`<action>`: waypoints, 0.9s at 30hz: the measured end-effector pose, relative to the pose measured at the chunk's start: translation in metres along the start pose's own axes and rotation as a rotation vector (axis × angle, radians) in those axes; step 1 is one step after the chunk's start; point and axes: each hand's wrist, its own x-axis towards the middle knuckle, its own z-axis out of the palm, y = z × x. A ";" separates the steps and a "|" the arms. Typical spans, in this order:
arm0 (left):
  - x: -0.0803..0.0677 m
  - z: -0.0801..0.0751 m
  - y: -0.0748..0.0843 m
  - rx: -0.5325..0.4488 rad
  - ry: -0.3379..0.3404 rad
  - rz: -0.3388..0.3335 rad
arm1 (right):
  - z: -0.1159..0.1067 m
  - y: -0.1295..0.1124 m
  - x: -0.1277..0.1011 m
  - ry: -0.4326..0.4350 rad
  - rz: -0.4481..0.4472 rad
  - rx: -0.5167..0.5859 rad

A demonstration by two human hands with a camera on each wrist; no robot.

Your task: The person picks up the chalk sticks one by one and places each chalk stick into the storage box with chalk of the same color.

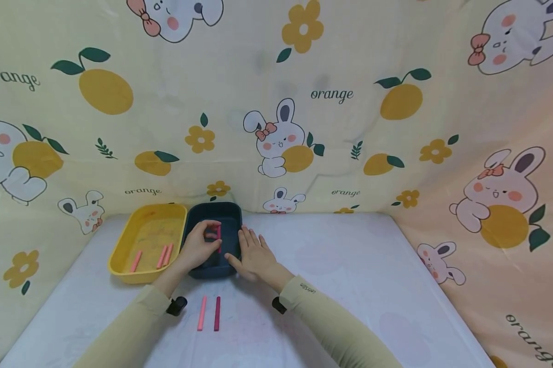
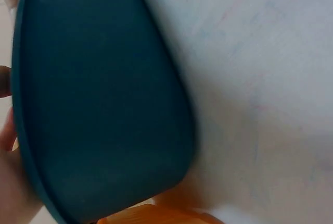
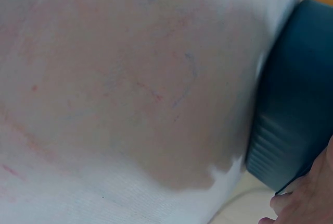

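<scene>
Over the dark blue tray (image 1: 230, 225), my left hand (image 1: 197, 248) pinches a dark pink crayon-like stick (image 1: 219, 231) between thumb and fingers, the stick standing lengthwise in the head view. My right hand (image 1: 258, 255) rests along the tray's right rim, fingers straight and thumb reaching over the near edge. In the left wrist view the tray's outer wall (image 2: 104, 88) fills much of the picture and hides the stick. The right wrist view has the tray's side (image 3: 296, 88) with part of the right hand (image 3: 309, 198) at its rim.
Left of the blue tray and beside it stands a yellow tray (image 1: 154, 220) with 3 light pink sticks (image 1: 161, 256) in it. Nearer the front, a light pink stick (image 1: 202, 313) and a dark pink one (image 1: 217, 314) lie between the forearms. A printed cloth (image 1: 340, 128) hangs behind.
</scene>
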 end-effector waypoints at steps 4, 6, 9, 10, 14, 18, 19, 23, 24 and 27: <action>0.005 0.002 -0.005 0.018 -0.029 -0.034 | 0.001 0.000 0.000 -0.002 0.001 0.006; 0.007 0.003 -0.007 0.029 -0.044 -0.047 | 0.001 0.000 0.000 -0.002 0.002 0.004; 0.010 0.005 -0.009 0.046 -0.076 -0.066 | 0.001 0.000 0.000 -0.002 0.003 0.003; 0.011 0.005 -0.011 0.050 -0.088 -0.073 | 0.001 0.000 0.000 0.000 0.002 0.001; 0.017 0.007 -0.016 0.059 -0.132 -0.108 | 0.001 0.001 0.000 -0.004 -0.002 0.004; 0.021 0.010 -0.021 0.062 -0.165 -0.122 | 0.002 0.001 0.000 -0.002 -0.006 0.010; 0.022 0.011 -0.022 0.067 -0.169 -0.120 | 0.002 0.001 0.000 0.000 -0.007 0.012; 0.025 0.014 -0.025 0.106 -0.185 -0.117 | 0.004 0.002 0.001 -0.001 -0.004 0.015; 0.026 0.015 -0.026 0.119 -0.190 -0.125 | 0.004 0.002 0.001 -0.003 -0.003 0.018; 0.027 0.016 -0.026 0.142 -0.210 -0.146 | 0.004 0.002 0.002 -0.008 0.000 0.021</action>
